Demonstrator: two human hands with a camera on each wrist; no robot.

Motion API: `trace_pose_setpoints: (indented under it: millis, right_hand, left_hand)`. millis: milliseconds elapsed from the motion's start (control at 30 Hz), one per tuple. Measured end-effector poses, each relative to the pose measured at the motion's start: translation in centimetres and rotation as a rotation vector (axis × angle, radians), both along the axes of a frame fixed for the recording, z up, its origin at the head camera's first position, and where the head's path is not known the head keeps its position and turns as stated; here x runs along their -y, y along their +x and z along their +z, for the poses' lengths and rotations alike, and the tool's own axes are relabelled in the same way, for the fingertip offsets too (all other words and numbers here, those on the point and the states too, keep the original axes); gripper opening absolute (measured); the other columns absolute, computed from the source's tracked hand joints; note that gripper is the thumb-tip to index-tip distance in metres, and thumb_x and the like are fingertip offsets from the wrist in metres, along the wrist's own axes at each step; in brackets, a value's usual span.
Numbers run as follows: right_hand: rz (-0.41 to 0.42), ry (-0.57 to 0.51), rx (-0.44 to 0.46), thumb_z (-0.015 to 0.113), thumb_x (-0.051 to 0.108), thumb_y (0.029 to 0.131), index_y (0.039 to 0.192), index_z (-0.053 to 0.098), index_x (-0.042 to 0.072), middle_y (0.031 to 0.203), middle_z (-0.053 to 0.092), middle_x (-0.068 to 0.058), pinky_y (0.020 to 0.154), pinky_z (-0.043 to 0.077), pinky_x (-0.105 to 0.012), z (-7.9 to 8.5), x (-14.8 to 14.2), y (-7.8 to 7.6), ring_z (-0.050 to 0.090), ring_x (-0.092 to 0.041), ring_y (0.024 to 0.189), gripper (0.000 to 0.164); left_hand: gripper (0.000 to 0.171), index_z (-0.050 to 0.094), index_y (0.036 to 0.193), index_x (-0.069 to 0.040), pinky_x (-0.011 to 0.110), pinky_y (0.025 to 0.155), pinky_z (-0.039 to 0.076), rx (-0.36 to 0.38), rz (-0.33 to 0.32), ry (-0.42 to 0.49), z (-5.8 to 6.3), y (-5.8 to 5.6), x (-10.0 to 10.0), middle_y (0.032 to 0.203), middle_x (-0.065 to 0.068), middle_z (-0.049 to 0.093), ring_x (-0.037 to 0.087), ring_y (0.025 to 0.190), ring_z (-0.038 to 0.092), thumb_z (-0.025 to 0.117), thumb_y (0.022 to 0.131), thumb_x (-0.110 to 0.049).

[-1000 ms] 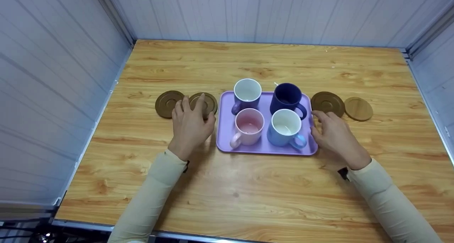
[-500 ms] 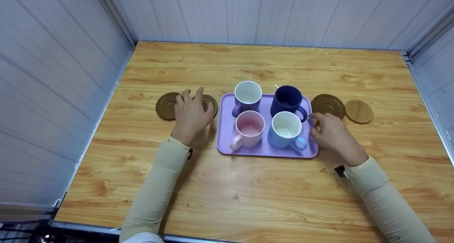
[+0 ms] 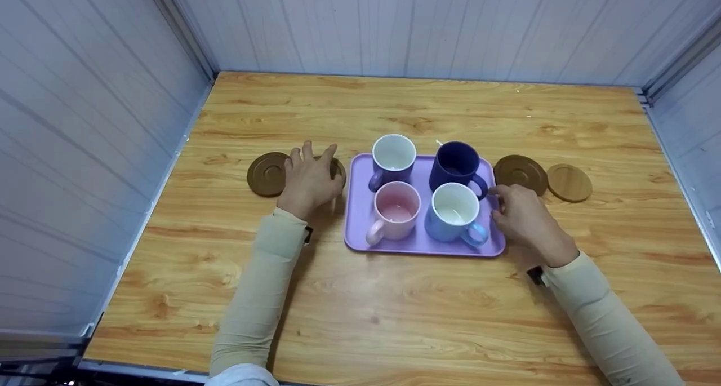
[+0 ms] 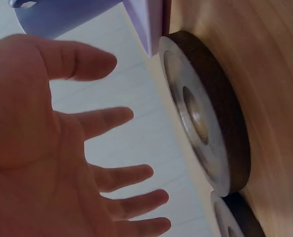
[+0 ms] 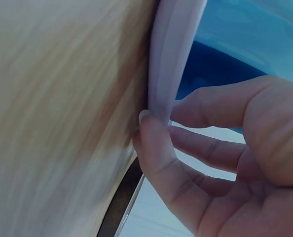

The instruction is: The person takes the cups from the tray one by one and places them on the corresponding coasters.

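A purple tray point(image 3: 417, 246) bears a white-and-purple mug point(image 3: 394, 152), a dark blue mug point(image 3: 455, 164), a pink mug point(image 3: 395, 210) and a light blue mug point(image 3: 452, 212). At the tray's right rim my right hand point(image 3: 526, 220) pinches the edge between thumb and fingers; the right wrist view shows the rim point(image 5: 168, 59) between them. My left hand point(image 3: 310, 180) hovers left of the tray, fingers spread, holding nothing. It partly covers a brown round coaster point(image 3: 338, 173), which stands apart from the fingers in the left wrist view.
Another brown coaster point(image 3: 267, 174) lies further left. Right of the tray lie a brown coaster point(image 3: 521, 172) and a lighter wooden one point(image 3: 570, 182). Panel walls point(image 3: 366, 25) enclose the wooden table point(image 3: 360, 313) at the back and sides.
My left hand has shifted slightly right over the coaster, its fingers spreading. My right hand has moved a little left and closed onto the tray's rim. The mugs stay put on the tray.
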State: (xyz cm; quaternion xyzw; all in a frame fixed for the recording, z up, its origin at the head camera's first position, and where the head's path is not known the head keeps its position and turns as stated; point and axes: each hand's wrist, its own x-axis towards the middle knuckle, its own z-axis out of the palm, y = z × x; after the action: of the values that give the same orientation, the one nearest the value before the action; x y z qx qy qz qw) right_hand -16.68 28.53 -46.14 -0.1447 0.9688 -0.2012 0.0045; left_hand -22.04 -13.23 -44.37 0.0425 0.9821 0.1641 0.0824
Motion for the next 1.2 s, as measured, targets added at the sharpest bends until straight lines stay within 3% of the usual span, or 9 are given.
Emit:
trace_pose_setpoints:
  millis: [200, 467, 700, 800, 1200]
  right_hand:
    - [-0.002, -0.011, -0.003, 0.066, 0.000, 0.082, 0.114, 0.070, -0.009, 0.085, 0.062, -0.016, 0.067, 0.047, -0.045, -0.3, 0.1, 0.1, 0.058, -0.032, 0.079, 0.033]
    - [-0.010, -0.003, -0.001, 0.067, 0.000, 0.083, 0.113, 0.070, -0.011, 0.086, 0.062, -0.019, 0.069, 0.047, -0.048, -0.5, 0.2, 0.2, 0.058, -0.036, 0.083, 0.032]
    - [-0.014, -0.011, -0.010, 0.066, 0.000, 0.083, 0.114, 0.070, -0.011, 0.087, 0.062, -0.019, 0.070, 0.046, -0.049, -0.6, 0.2, 0.2, 0.057, -0.036, 0.084, 0.033]
    - [-0.015, -0.007, -0.022, 0.065, 0.000, 0.082, 0.113, 0.070, -0.011, 0.087, 0.061, -0.020, 0.071, 0.047, -0.051, -0.7, 0.2, 0.2, 0.058, -0.038, 0.084, 0.034]
    - [-0.022, -0.003, -0.001, 0.065, 0.001, 0.083, 0.116, 0.069, -0.011, 0.092, 0.062, -0.022, 0.072, 0.047, -0.054, -0.4, 0.3, 0.1, 0.057, -0.039, 0.087, 0.035]
  left_hand:
    - [0.074, 0.030, 0.165, -0.026, 0.071, 0.122, 0.008, 0.071, -0.039, -0.001, -0.8, -0.5, 0.2, 0.167, 0.031, 0.011, 0.056, 0.152, 0.009, 0.055, 0.096, -0.037]
    - [0.074, 0.026, 0.166, -0.028, 0.072, 0.121, 0.008, 0.150, -0.069, 0.027, -1.5, -0.8, 0.8, 0.169, 0.029, 0.008, 0.054, 0.154, 0.006, 0.051, 0.097, -0.040]
    - [0.087, 0.021, 0.167, -0.024, 0.068, 0.124, 0.006, 0.205, -0.103, 0.027, -1.6, -0.9, 1.1, 0.169, 0.029, 0.005, 0.051, 0.155, 0.005, 0.058, 0.089, -0.038]
    - [0.090, 0.019, 0.168, -0.022, 0.064, 0.125, 0.005, 0.211, -0.119, 0.037, -1.6, -1.0, 1.1, 0.169, 0.030, 0.005, 0.051, 0.155, 0.005, 0.059, 0.088, -0.036]
    - [0.091, 0.022, 0.167, -0.022, 0.061, 0.125, 0.018, 0.200, -0.115, 0.053, -1.7, -1.3, 1.2, 0.168, 0.030, 0.008, 0.049, 0.155, 0.009, 0.063, 0.087, -0.035]
